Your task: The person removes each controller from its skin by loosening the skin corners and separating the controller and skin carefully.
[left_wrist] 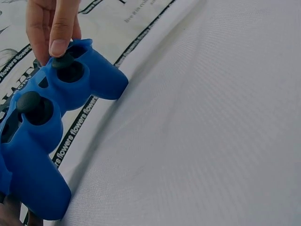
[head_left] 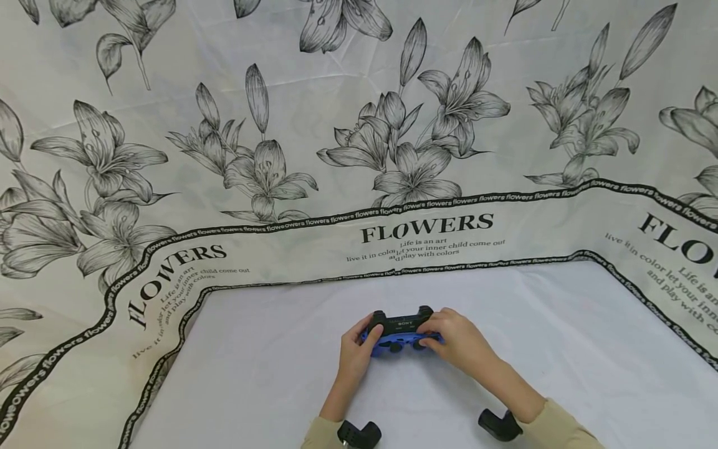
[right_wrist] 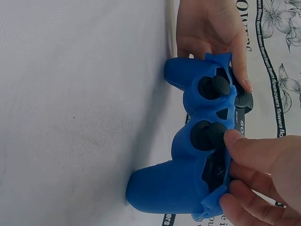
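Black SONY game controller (head_left: 399, 325), at the centre of the near part of the white tabletop (head_left: 252, 374); I cannot tell whether it touches the cloth. Blue cover (right_wrist: 157, 188) sheathes both handles; the two thumbsticks (right_wrist: 220, 85) project through its openings, while the upper black edge is bare. I see the left hand (head_left: 353, 354) gripping the controller's left end, thumb on top. The right hand (head_left: 459, 340) grips the right end, thumb against the right thumbstick, fingers at the cover's edge. On my head view, beige sleeves (head_left: 321, 434) and black wrist cameras (head_left: 501, 426) lie nearer; flower-printed fabric (head_left: 286, 249) borders the tabletop beyond.
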The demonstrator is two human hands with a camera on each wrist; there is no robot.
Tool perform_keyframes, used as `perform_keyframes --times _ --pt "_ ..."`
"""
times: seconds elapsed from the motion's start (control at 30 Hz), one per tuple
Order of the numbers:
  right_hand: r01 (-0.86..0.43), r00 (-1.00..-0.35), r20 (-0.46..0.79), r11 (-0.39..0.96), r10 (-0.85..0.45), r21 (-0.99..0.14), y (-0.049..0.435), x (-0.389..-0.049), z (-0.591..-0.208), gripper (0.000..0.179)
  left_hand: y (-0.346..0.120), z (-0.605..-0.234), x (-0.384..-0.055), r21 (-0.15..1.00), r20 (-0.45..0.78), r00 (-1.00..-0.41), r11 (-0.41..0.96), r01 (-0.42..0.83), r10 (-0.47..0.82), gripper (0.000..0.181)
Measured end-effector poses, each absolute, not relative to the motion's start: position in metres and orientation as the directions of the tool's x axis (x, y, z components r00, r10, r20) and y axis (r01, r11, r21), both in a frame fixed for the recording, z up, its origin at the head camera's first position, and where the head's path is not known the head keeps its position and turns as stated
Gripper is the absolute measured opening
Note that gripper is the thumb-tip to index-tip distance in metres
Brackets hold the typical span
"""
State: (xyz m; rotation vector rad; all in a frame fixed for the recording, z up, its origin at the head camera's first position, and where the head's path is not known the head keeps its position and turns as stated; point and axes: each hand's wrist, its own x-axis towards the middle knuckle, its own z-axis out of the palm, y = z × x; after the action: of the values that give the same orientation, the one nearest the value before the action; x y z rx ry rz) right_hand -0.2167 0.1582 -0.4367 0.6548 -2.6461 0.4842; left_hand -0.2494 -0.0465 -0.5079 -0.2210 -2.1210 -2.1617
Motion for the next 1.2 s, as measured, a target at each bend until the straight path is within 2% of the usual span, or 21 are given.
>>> perform_keyframes --times 0.23,0.43,0.53,0.67,0.77,1.0,1.2 --pt "-0.499 -0.827 0.416 0.836 -0.379 -0.229 0.155 -0.216 -0.435 0.01 -0.048 -0.509 -0.252 0.982 0.185 -0.981 0.017 0.186 0.051 0.042" --pt "-0.484 -0.817 0.461 0.847 -0.347 -0.22 0.151 -0.217 -0.44 0.01 -0.05 -0.508 -0.254 0.985 0.172 -0.982 -0.01 0.172 0.084 0.043" --pt "-0.485 -0.789 0.51 0.857 -0.342 -0.175 0.148 -0.217 -0.445 0.013 -0.051 -0.509 -0.255 0.984 0.18 -0.979 -0.02 0.179 0.092 0.044" --pt "-0.502 -0.718 0.598 0.86 -0.357 -0.088 0.143 -0.216 -0.454 0.016 -0.052 -0.51 -0.256 0.98 0.199 -0.976 -0.011 0.199 0.086 0.043" --pt "-0.51 -0.68 0.642 0.858 -0.354 -0.067 0.142 -0.214 -0.458 0.016 -0.053 -0.509 -0.256 0.981 0.194 -0.978 -0.017 0.193 0.082 0.042" --pt "-0.54 -0.657 0.668 0.837 -0.349 -0.094 0.142 -0.211 -0.462 0.018 -0.056 -0.509 -0.256 0.979 0.206 -0.972 -0.014 0.205 0.118 0.043" --pt "-0.579 -0.654 0.638 0.812 -0.406 -0.077 0.145 -0.212 -0.458 0.021 -0.058 -0.509 -0.256 0.975 0.216 -0.965 0.016 0.22 0.147 0.045"
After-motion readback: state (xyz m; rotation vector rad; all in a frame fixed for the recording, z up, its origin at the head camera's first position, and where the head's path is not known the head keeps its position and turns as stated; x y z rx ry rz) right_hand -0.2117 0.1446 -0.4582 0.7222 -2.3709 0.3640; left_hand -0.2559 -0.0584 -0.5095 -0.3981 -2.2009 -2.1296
